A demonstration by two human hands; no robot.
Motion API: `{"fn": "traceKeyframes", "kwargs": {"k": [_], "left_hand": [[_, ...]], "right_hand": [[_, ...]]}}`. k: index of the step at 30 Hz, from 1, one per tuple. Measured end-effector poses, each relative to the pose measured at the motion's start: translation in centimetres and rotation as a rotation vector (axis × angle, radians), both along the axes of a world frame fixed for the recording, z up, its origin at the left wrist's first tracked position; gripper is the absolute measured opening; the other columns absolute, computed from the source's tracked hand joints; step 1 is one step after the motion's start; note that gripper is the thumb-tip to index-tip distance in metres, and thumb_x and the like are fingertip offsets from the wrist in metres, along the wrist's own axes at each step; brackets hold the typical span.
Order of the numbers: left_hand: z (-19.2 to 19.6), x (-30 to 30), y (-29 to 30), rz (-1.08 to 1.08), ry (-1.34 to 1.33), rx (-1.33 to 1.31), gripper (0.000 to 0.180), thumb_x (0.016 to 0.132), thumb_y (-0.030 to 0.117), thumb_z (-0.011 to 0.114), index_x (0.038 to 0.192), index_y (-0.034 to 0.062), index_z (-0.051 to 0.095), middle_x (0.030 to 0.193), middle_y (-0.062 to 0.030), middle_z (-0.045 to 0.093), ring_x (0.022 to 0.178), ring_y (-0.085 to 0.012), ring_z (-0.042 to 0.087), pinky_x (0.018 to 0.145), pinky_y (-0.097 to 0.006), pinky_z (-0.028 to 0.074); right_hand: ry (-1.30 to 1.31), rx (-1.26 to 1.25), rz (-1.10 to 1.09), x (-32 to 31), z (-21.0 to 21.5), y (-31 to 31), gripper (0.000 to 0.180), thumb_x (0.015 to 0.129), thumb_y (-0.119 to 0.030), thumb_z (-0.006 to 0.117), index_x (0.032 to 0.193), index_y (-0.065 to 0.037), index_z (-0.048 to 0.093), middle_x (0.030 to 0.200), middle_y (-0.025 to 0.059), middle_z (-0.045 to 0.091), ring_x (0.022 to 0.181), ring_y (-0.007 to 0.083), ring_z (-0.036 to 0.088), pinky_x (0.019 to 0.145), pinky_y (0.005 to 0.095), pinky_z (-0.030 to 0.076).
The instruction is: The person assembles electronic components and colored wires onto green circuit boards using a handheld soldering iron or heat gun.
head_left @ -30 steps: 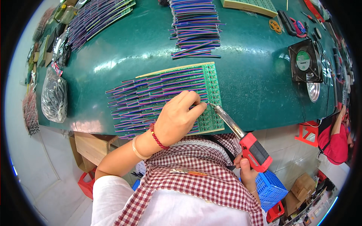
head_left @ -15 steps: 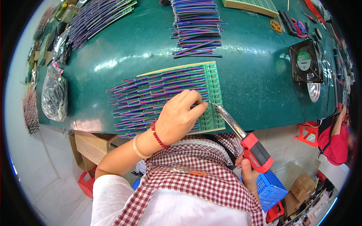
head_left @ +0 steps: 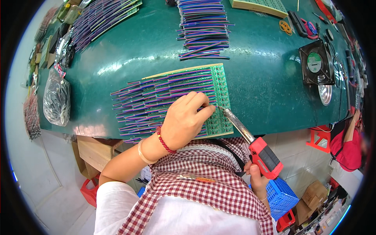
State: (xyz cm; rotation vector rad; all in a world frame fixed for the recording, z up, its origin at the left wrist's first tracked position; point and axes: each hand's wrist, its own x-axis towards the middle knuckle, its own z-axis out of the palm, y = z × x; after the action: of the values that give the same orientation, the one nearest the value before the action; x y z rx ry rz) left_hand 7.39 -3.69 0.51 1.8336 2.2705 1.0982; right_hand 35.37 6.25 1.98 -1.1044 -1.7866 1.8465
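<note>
1. The left hand (head_left: 187, 117), in the centre of the frame, has its thumb and forefinger closed together at the tips, apparently on one of the thin wires (head_left: 178, 81), though the contact is too small to be certain.
2. The right hand (head_left: 256, 178), at lower right of centre, is wrapped round the red-and-black handle of a soldering iron (head_left: 266, 158); the iron slants up and left, its tip just beside the left fingertips.
3. Under the left hand, in the middle of the frame, lies the green circuit-board panel (head_left: 220, 84). Rows of blue, red and dark wires run leftward across it, leaving its right strip bare.
4. A red bead bracelet (head_left: 165, 144) and a pale bangle (head_left: 144, 154) circle the left wrist and forearm; a checked apron (head_left: 211, 192) covers the person's front.
5. On the green table (head_left: 262, 78), a wire stack (head_left: 203, 29) sits at upper centre, another wired panel (head_left: 103, 21) at upper left, and a clear bag (head_left: 56, 98) at left.
6. Toward the right are a black fan (head_left: 315, 62), a shiny metal dish (head_left: 325, 95) just below it, and yellow rubber bands (head_left: 285, 27) higher up.
7. A blue crate (head_left: 281, 197) stands at lower right.
</note>
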Motion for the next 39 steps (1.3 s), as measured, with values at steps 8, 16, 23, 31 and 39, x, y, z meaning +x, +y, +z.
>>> {"fn": "traceKeyframes", "kwargs": {"k": [8, 16, 23, 31, 39], "left_hand": [[0.0, 0.1, -0.2, 0.000, 0.010, 0.001, 0.026, 0.064, -0.003, 0.066, 0.089, 0.0052, 0.067, 0.084, -0.0066, 0.056, 0.074, -0.0233, 0.058, 0.060, -0.034, 0.049], [-0.1, 0.0, -0.2, 0.004, 0.028, 0.001, 0.026, 0.064, -0.003, 0.066, 0.088, 0.0053, 0.067, 0.084, -0.0063, 0.056, 0.072, -0.0229, 0.057, 0.059, -0.034, 0.048], [2.4, 0.1, 0.0, 0.010, 0.071, -0.117, 0.023, 0.068, 0.002, 0.069, 0.090, 0.0089, 0.068, 0.093, -0.0047, 0.058, 0.086, -0.0224, 0.057, 0.072, -0.035, 0.044], [1.4, -6.3, 7.1, 0.084, 0.263, -0.131, 0.012, 0.075, 0.005, 0.068, 0.086, 0.0055, 0.062, 0.087, -0.0083, 0.056, 0.087, -0.0285, 0.055, 0.077, -0.039, 0.047], [-1.2, -7.2, 9.3, 0.060, 0.273, -0.017, 0.014, 0.079, 0.006, 0.066, 0.083, 0.0030, 0.052, 0.084, -0.0111, 0.052, 0.084, -0.0306, 0.054, 0.073, -0.041, 0.045]], "right_hand": [[0.051, -0.022, -0.004, -0.2, 0.6, -0.1, 0.017, 0.087, -0.013, 0.068, 0.084, 0.002, 0.063, 0.070, 0.0055, 0.061, 0.061, 0.0124, 0.054, 0.056, 0.0278, 0.044], [0.081, -0.011, 0.002, -0.1, 0.1, 0.1, 0.020, 0.089, -0.017, 0.066, 0.090, 0.003, 0.062, 0.071, 0.0059, 0.060, 0.060, 0.0122, 0.053, 0.055, 0.0270, 0.043], [0.124, 0.085, -0.071, -0.5, 0.6, 1.1, 0.035, 0.094, -0.026, 0.060, 0.110, 0.004, 0.055, 0.069, 0.0085, 0.058, 0.055, 0.0126, 0.050, 0.052, 0.0265, 0.043], [0.189, 0.125, -0.080, -1.1, 0.1, 2.2, 0.039, 0.096, -0.028, 0.057, 0.118, 0.004, 0.052, 0.063, 0.0080, 0.054, 0.051, 0.0126, 0.047, 0.049, 0.0281, 0.044], [0.211, 0.004, -0.291, -0.1, 1.7, 1.5, 0.014, 0.094, -0.010, 0.060, 0.101, 0.002, 0.058, 0.076, 0.0076, 0.061, 0.064, 0.0130, 0.057, 0.059, 0.0283, 0.049]]}}
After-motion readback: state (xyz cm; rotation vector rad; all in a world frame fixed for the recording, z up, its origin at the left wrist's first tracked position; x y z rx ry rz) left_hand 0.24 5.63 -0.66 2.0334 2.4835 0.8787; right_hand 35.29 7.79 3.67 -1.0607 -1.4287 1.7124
